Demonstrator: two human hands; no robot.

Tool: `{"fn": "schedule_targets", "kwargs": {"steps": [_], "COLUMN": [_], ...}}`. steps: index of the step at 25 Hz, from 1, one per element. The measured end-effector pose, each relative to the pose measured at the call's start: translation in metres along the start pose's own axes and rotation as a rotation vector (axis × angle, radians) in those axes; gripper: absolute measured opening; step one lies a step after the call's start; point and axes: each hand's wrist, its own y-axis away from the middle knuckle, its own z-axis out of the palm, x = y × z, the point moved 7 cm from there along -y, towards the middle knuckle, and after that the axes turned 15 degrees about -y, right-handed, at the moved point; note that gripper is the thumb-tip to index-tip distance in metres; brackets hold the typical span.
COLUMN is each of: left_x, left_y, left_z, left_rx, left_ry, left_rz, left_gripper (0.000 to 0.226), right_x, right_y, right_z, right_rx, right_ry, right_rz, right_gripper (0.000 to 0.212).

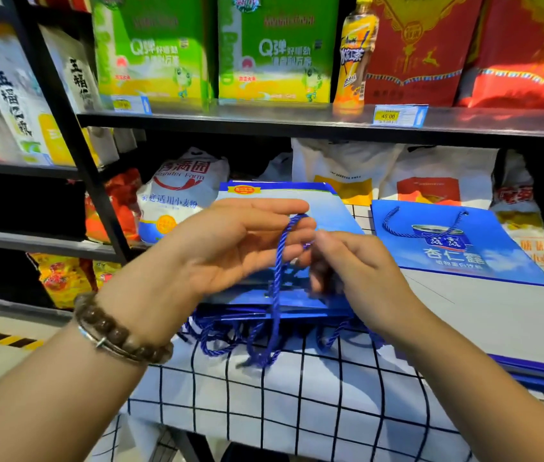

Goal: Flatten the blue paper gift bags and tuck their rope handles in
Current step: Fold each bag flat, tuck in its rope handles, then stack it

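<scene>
Shop shelving (264, 120) is filling the background, its upper boards cut off by the frame edge, and a desk (297, 395) under a checked cloth is standing in front of it. On the desk a stack of blue paper gift bags (337, 208) is lying flat, largely hidden behind the two hands; tangled spare handles (217, 341) are spilling from its near edge. A further blue bag (463, 261) is lying flat to the right of the stack, a rope loop resting on its printed face. The left hand (230, 241), wearing a beaded bracelet (110, 328), is being held palm inward above the stack with fingers nearly straight, and one rope handle (279, 261) is looping over a finger and running down to the top bag. The right hand (357, 265) is meeting those fingertips with curled fingers; motion blur is preventing any judgement of whether it is pinching the rope.
</scene>
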Motion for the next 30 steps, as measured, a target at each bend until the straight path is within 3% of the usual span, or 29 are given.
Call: {"fn": "schedule_targets", "kwargs": {"steps": [2,5,7,10,12,14,17,22,26,30], "left_x": [0.0,0.002,0.001,-0.007,-0.015,-0.022,-0.029,-0.031,-0.034,-0.041], "left_y": [-0.003,-0.007,-0.008,-0.008,-0.004,-0.001,-0.002,-0.004,-0.008,-0.01], "left_z": [0.009,0.018,0.02,0.013,0.011,0.017,0.028,0.032,0.033,0.04], "left_rx": [-0.005,0.017,0.043,0.142,0.209,0.191,0.136,0.157,0.154,0.165], "left_ry": [0.173,0.376,0.402,0.124,-0.009,-0.168,-0.455,-0.594,-0.605,-0.666], "left_rz": [-0.004,-0.005,0.011,0.071,0.084,0.105,0.162,0.175,0.174,0.171], "left_gripper": [0.028,0.028,0.029,0.032,0.02,0.007,0.012,0.015,0.017,0.006], "right_x": [-0.001,0.003,0.005,-0.004,-0.009,-0.008,-0.003,0.001,-0.001,0.001], "right_y": [0.007,0.015,0.016,0.007,-0.003,-0.011,-0.018,-0.014,-0.002,0.004], "right_z": [0.004,0.015,0.014,-0.006,-0.026,-0.039,-0.049,-0.056,-0.055,-0.057], "right_rx": [-0.079,-0.219,-0.196,-0.025,0.11,0.187,0.229,0.243,0.218,0.281], "right_ry": [-0.087,0.004,0.05,-0.077,-0.166,-0.204,-0.237,-0.257,-0.119,-0.133], "right_rz": [0.08,0.133,0.15,0.118,0.094,0.083,0.097,0.114,0.118,0.111], "right_gripper": [0.046,0.03,0.02,0.021,0.024,0.025,0.025,0.024,0.025,0.024]}}
